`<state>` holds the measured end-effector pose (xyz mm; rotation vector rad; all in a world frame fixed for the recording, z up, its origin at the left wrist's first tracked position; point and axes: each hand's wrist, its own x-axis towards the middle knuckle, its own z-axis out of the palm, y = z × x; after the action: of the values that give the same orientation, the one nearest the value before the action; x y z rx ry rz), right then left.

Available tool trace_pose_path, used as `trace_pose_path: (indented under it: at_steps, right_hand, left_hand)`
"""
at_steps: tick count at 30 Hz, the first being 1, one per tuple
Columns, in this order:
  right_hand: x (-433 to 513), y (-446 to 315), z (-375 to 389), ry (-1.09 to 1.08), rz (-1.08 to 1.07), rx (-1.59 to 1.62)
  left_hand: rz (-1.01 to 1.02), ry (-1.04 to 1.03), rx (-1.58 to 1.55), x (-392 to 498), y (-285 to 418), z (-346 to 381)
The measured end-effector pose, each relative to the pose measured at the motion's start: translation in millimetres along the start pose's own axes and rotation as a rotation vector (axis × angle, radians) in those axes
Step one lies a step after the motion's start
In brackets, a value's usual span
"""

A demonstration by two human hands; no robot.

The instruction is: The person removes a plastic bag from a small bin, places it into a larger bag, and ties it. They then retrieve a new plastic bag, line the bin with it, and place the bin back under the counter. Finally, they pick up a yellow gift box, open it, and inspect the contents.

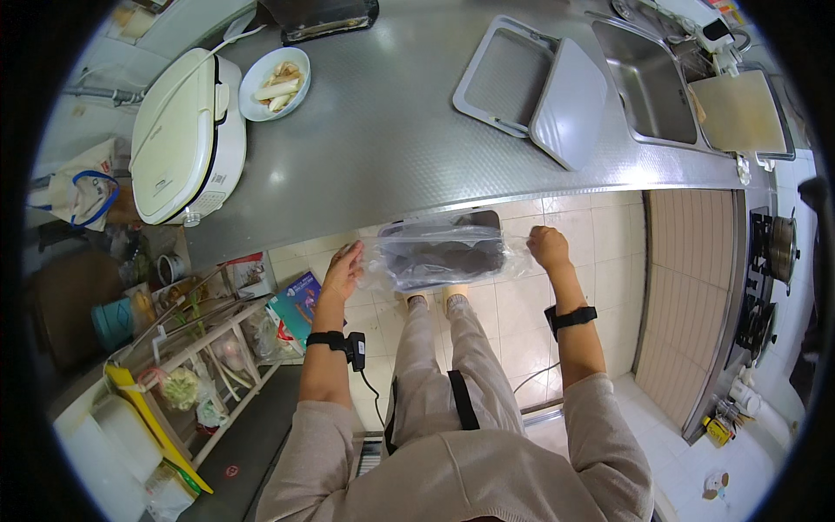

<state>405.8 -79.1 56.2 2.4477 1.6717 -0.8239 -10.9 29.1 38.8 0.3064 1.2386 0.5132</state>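
A clear plastic bag (377, 261) is spread between my two hands, below the counter's front edge. My left hand (344, 269) grips its left end. Its right end is pinched in the fingers of my right hand (548, 248). Beneath the film, a grey plastic bin (486, 220) with a dark inside stands on the floor in front of my feet. Whether the bag touches the bin's rim, I cannot tell. A grey frame (466, 91) with a raised flap (569, 107), seemingly a bin lid, lies on the steel counter (365, 143).
On the counter's left are a white lidded appliance (173, 140) and a bowl (295, 60) of vegetable pieces. A sink (652, 91) is at the far right. A rack (215, 372) holding vegetables stands at left on the tiled floor (522, 320). Pots sit on a stove (757, 261) at right.
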Motion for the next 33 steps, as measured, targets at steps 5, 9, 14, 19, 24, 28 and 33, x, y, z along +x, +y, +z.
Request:
trace_pose_path:
  at_steps: [5, 9, 14, 19, 24, 28, 33]
  right_hand:
    - [-4, 13, 2, -0.276, 0.281, 1.618]
    - [-8, 9, 17, -0.359, 0.475, 2.084]
    - [-16, -4, 18, -0.297, 0.274, 1.867]
    - [-26, -13, 4, 0.247, -0.186, 0.559]
    - [-26, -13, -5, 0.175, 0.275, 0.654]
    - [-24, -17, 1, 0.01, 0.391, 1.675]
    - [-31, -40, 4, 0.182, 0.132, 0.926]
  left_hand:
    - [0.104, 0.081, 0.043, -8, -4, 5]
    - [0.037, -0.021, 0.052, -6, -9, -5]
    - [0.068, 0.049, -0.047, 0, -22, -4]
    - [0.141, 0.084, -0.167, 1, -24, 2]
    - [0.15, 0.132, -0.093, -3, -22, 4]
    - [0.18, 0.156, -0.056, -3, -27, 12]
    - [0.177, 0.135, -0.106, -7, -24, 16]
